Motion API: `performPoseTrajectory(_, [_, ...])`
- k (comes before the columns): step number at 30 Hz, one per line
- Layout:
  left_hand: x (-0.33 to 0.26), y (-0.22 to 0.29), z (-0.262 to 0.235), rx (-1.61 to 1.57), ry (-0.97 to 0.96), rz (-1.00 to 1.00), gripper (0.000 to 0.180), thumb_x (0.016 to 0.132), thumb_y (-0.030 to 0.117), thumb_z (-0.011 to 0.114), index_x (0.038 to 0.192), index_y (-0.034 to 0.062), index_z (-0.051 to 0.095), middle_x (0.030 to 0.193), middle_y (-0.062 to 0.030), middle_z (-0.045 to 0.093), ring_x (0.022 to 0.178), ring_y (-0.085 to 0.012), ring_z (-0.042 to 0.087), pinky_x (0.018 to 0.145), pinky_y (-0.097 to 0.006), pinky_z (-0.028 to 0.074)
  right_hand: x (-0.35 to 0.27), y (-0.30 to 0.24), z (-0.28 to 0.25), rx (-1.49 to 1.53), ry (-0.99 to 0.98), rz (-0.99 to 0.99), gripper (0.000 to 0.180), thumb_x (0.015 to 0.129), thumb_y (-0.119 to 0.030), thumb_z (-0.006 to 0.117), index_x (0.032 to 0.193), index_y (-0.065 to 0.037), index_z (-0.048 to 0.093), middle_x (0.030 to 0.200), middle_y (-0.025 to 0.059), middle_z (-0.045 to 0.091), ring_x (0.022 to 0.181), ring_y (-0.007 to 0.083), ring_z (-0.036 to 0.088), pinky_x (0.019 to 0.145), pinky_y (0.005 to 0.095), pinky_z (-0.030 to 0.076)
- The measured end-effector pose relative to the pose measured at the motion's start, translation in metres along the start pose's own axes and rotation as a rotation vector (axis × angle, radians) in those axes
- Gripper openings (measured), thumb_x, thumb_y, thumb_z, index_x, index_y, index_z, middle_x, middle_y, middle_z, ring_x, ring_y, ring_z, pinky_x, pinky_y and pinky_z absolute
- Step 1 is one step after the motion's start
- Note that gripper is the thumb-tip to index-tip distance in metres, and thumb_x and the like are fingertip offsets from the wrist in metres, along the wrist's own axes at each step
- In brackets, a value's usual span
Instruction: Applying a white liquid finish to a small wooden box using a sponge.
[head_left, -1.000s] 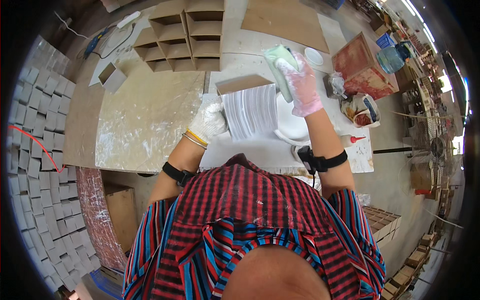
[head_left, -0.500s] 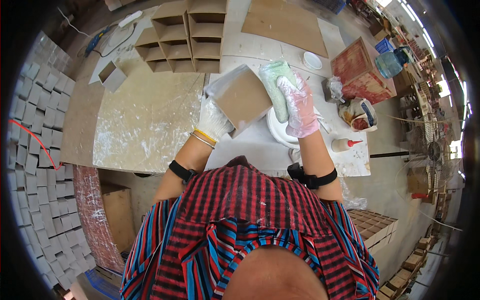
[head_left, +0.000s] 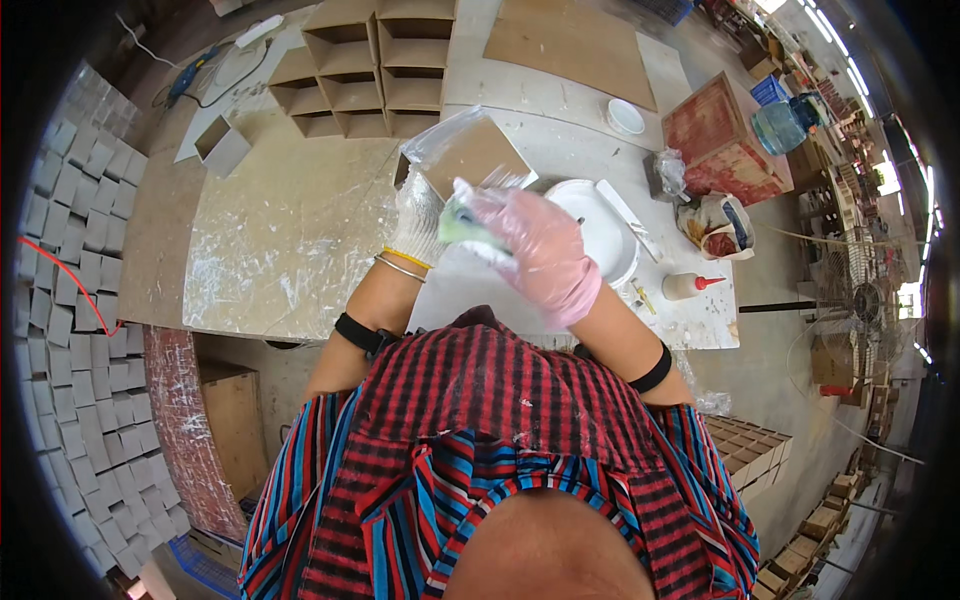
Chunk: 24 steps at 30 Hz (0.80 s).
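My left hand (head_left: 421,212), in a white knit glove, holds a small brown board box (head_left: 478,160) tilted above the table; one side is smeared white. The fingers under the box are partly hidden. My right hand (head_left: 540,245), in a thin clear glove that looks pink, grips a pale green sponge (head_left: 466,226) against the near side of the box, close to my left hand. Motion blurs the sponge and the fingertips. To the right of the box stands a round white tub (head_left: 612,262) with a white strip (head_left: 624,212) lying across its rim.
A squeeze bottle with a red tip (head_left: 690,286) stands at the table's right, near a bag (head_left: 718,228) and a red-brown crate (head_left: 720,135). Behind are a brown board (head_left: 570,50), a white cup (head_left: 625,117) and stacked open boxes (head_left: 355,98). A single box (head_left: 222,147) sits left.
My right hand has swung left and toward me with the sponge, from the box's right edge to its near side, uncovering the tub. The box has turned a little.
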<state>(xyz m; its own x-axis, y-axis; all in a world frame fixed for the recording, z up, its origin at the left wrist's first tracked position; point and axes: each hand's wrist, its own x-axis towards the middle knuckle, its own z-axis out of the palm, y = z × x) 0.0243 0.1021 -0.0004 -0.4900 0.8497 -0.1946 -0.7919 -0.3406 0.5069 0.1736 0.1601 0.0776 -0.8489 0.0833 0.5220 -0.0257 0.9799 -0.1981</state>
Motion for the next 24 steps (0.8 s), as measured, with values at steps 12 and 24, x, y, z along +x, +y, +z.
performPoseTrajectory(12, [0.0, 0.003, -0.014, -0.194, -0.068, 0.078, 0.044, 0.092, 0.038, 0.032, 0.118, 0.0057, 0.046, 0.114, -0.0111, 0.053, 0.101, -0.0263, 0.053, 0.085, -0.038, 0.047, 0.002, -0.006, 0.008, 0.141, 0.083, 0.103, 0.037, 0.072, -0.011, 0.067, 0.108, -0.008, 0.058, 0.101, 0.0096, 0.059, 0.089, 0.0256, 0.058, 0.077, 0.0313, 0.046])
performPoseTrajectory(24, [-0.022, 0.025, 0.021, 0.024, 0.148, -0.004, 0.044, 0.092, 0.038, 0.037, 0.118, 0.0038, 0.047, 0.112, -0.0122, 0.054, 0.1, -0.0261, 0.054, 0.084, -0.037, 0.047, -0.005, 0.046, -0.024, 0.091, 0.166, 0.065, 0.043, 0.064, -0.009, 0.071, 0.105, -0.005, 0.057, 0.092, 0.0112, 0.059, 0.084, 0.0276, 0.058, 0.071, 0.0336, 0.048])
